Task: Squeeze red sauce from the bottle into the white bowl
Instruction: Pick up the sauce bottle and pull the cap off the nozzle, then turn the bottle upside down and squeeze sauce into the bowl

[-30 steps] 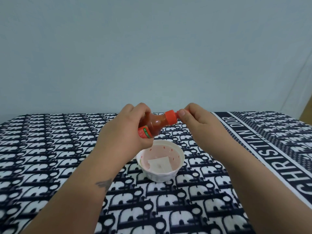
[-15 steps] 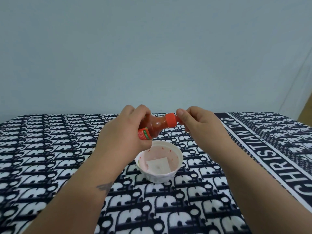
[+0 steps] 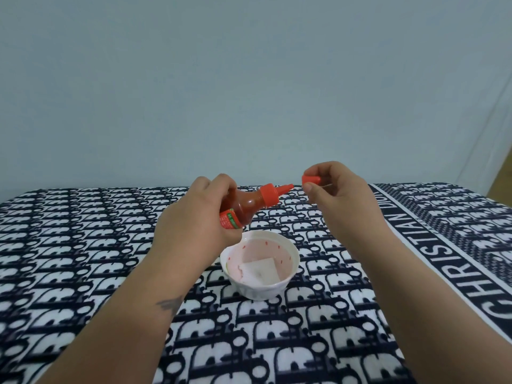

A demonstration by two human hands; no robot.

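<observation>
Nearest, saw two bare forearms reaching forward over the desk [image 3: 83,273], covered by a black-and-white patterned cloth. Between them stood the bowl [image 3: 260,268], upright on the cloth, white with small red specks inside and a pale square thing lying on its bottom. Found no sauce in it, as far as could be told.

Just behind and above the bowl, to its left, the left hand [image 3: 194,225], fingers wrapped and clamped around the body of the bottle [image 3: 246,206]. Held in the air, not touching the bowl, lying nearly flat with the nozzle [image 3: 285,189] pointing right and slightly up. Not aimed at the bowl.

Further right, at about the same height, the right hand [image 3: 340,195], thumb and finger pinched together on the small red cap [image 3: 310,179]. Kept near the nozzle tip but apart from it, a clear gap between the two.

Judged the task at an early part: opening done, since cap off and nozzle bare. Left to do: tilting the bottle with nozzle down over the bowl, then squeezing. Probably also putting the cap aside or holding it away.

Farthest, only a plain pale wall [image 3: 249,79] behind the desk.
</observation>
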